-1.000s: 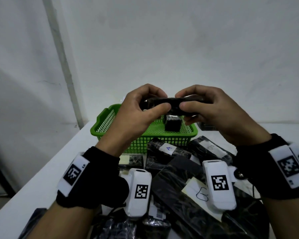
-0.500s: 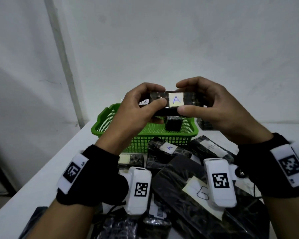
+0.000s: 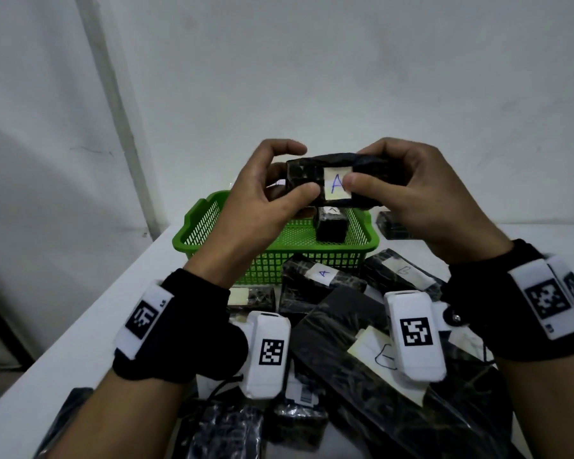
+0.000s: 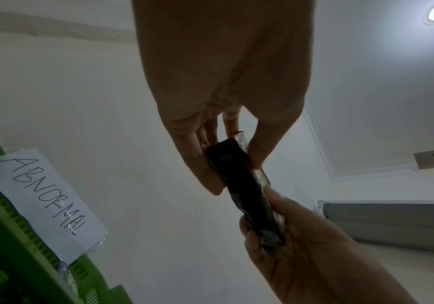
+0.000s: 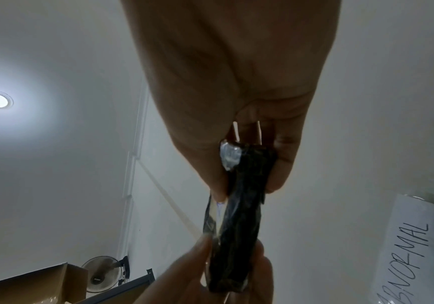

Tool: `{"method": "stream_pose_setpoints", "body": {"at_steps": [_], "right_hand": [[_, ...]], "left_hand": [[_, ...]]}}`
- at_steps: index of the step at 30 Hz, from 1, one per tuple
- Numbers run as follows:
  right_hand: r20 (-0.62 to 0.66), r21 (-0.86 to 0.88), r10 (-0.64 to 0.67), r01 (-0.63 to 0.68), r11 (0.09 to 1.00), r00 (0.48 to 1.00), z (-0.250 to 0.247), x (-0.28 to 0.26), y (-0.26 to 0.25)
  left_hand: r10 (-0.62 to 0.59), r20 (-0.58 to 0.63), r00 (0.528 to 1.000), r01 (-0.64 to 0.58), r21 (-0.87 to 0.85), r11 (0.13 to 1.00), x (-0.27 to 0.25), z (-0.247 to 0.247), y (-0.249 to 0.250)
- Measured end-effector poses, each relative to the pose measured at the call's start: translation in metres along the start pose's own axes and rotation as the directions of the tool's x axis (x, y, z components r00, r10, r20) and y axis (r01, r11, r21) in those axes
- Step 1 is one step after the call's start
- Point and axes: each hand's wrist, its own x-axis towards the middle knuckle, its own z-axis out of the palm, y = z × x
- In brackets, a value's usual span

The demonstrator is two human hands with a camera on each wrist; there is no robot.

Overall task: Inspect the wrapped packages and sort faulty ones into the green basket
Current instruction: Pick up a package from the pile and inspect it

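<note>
I hold a small black wrapped package (image 3: 362, 173) in the air above the green basket (image 3: 212, 223). Its white label with a blue "A" faces me. My left hand (image 3: 272, 190) pinches its left end between thumb and curled fingers. My right hand (image 3: 405, 190) pinches the right end, the thumb lying on the label's edge. The left wrist view shows the package (image 4: 247, 191) edge-on between both hands; so does the right wrist view, where the package (image 5: 239, 216) looks thin. One black package (image 3: 332, 223) lies inside the basket.
Several black wrapped packages with white labels are piled on the white table (image 3: 90, 329) in front of the basket, one marked "A" (image 3: 322, 276). A paper sign reading "ABNORMAL" (image 4: 44, 203) is fixed to the basket. A white wall stands close behind.
Both hands have lifted the package and turned it from edge-on to label side facing me. The "A" label has come into view.
</note>
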Motion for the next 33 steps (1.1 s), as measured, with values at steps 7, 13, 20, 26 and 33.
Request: {"method": "stream_pose_setpoints", "body": {"at_steps": [7, 13, 20, 26, 33], "right_hand": [[-0.091, -0.142, 0.138, -0.15, 0.978, 0.986, -0.003, 0.0, 0.005], [0.01, -0.077, 0.11, -0.109, 0.991, 0.994, -0.005, -0.001, 0.0], [0.272, -0.16, 0.157, -0.116, 0.98, 0.949, -0.005, -0.003, 0.004], [0.093, 0.009, 0.083, -0.084, 0.996, 0.992, -0.002, -0.002, 0.002], [0.026, 0.01, -0.019, 0.019, 1.0, 0.999, -0.006, -0.003, 0.004]], "left_hand": [[-0.133, 0.04, 0.99, 0.137, -0.115, 0.984, 0.004, -0.006, 0.002], [-0.046, 0.02, 0.999, 0.049, -0.14, 0.989, 0.0, 0.0, 0.005], [-0.05, 0.119, 0.992, 0.064, -0.115, 0.991, -0.003, 0.002, 0.009], [-0.067, 0.142, 0.988, 0.089, -0.155, 0.984, -0.003, 0.005, 0.013], [-0.275, 0.208, 0.939, 0.295, -0.075, 0.952, -0.003, 0.006, 0.013]]}}
